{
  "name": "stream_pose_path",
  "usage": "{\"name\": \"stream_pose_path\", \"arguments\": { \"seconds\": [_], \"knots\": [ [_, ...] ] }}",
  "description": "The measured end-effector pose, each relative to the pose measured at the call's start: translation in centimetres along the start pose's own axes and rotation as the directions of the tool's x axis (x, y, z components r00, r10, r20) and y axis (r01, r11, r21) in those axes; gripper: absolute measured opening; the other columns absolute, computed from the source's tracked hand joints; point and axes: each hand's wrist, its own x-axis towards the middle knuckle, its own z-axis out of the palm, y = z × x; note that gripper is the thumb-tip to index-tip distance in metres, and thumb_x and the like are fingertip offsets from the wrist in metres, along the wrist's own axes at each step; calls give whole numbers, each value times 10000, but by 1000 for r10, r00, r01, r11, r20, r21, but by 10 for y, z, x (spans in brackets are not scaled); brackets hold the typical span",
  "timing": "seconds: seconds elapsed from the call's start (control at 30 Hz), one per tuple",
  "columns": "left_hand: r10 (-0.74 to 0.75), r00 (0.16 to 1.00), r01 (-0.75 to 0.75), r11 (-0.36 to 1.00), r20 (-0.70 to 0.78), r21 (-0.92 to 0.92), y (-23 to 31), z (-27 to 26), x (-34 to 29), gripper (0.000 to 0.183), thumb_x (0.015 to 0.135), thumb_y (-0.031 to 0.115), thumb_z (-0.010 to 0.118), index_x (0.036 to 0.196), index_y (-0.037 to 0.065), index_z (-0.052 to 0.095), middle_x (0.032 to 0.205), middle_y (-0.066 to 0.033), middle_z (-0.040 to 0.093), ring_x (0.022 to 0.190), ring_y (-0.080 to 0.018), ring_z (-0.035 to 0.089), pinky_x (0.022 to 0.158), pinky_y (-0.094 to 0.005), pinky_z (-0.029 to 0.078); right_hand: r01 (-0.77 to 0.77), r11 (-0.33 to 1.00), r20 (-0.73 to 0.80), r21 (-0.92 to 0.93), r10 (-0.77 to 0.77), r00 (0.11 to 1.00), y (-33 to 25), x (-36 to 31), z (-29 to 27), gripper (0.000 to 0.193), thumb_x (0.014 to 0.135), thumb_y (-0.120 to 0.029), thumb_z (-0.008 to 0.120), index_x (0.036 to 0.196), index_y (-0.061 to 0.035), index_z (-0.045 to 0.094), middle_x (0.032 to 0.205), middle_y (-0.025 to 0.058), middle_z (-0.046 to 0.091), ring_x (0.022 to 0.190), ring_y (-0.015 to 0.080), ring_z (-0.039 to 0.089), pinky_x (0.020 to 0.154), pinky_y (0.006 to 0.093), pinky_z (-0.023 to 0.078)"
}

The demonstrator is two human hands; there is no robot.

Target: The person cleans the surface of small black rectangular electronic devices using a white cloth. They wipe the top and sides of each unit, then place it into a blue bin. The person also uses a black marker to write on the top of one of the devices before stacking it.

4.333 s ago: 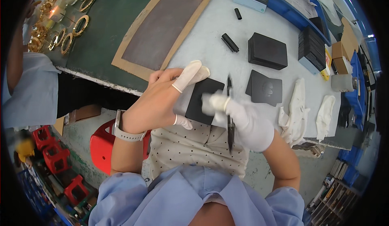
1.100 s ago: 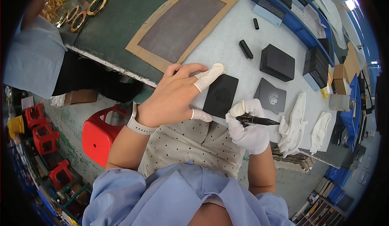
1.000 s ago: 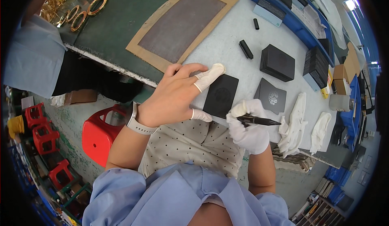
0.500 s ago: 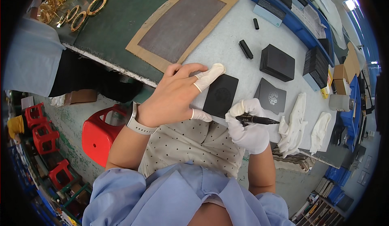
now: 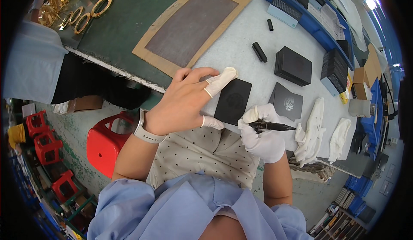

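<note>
A thin black card (image 5: 234, 100) lies on the white-covered work surface in front of me, with a faint round dark mark on it. My left hand (image 5: 180, 98) spans its left side, fingers spread; the index finger and thumb wear pale finger cots, the fingertip at the upper corner and the thumb by the lower one. In a white glove, my right hand (image 5: 263, 132) is closed around a black marker pen (image 5: 277, 127), one end pointing right. The gloved fingertips are at the card's lower right corner. Beside them rest grey cards (image 5: 286, 102), the top one bearing a pale printed emblem.
A stack of black cards (image 5: 293, 66) stands beyond, near two black pen caps (image 5: 259, 51). White gloves (image 5: 310, 132) lie at right. A brown-bordered board (image 5: 191, 27) is at the back; a blue bin (image 5: 316, 25) stands far right. Another person's sleeve (image 5: 32, 63) and a red stool (image 5: 105, 143) are left.
</note>
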Motion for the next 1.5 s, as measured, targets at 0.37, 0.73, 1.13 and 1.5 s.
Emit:
{"name": "stream_pose_path", "arguments": {
  "seconds": [0.37,0.73,1.13,1.5],
  "knots": [
    [-3,1000,3,1000,0,-4,0,0,0,1019,547,521,814,1399,85,464,1301,-107,539,1268,-271,411,997,-416,285,-110,987,-77,120,120,990,-4,0,1,212,793,-19,699,900,-39,517,718,46,602,606,84,565,542,244,473],
    [-3,1000,3,1000,-9,-4,-1,1,-1,1041,535,527,813,1408,90,454,1287,-115,549,1269,-273,410,1003,-423,284,-169,965,-93,201,190,977,-5,-2,-1,235,818,12,663,947,-48,476,772,26,578,622,73,541,558,234,467],
    [29,998,-28,1000,-50,5,0,0,2,1006,573,462,825,1414,67,438,1060,-79,639,1231,-246,442,958,-417,286,52,991,-465,122,11,885,-7,12,6,140,879,5,649,943,-38,532,815,36,601,709,106,598,641,246,490],
    [20,997,-21,1000,-77,-11,0,2,1,999,566,457,829,1414,90,448,1183,-100,585,1179,-241,457,958,-406,292,5,991,-380,135,47,924,-9,14,3,161,944,-68,604,1071,-34,510,878,64,642,716,82,599,615,237,488]
  ]
}}
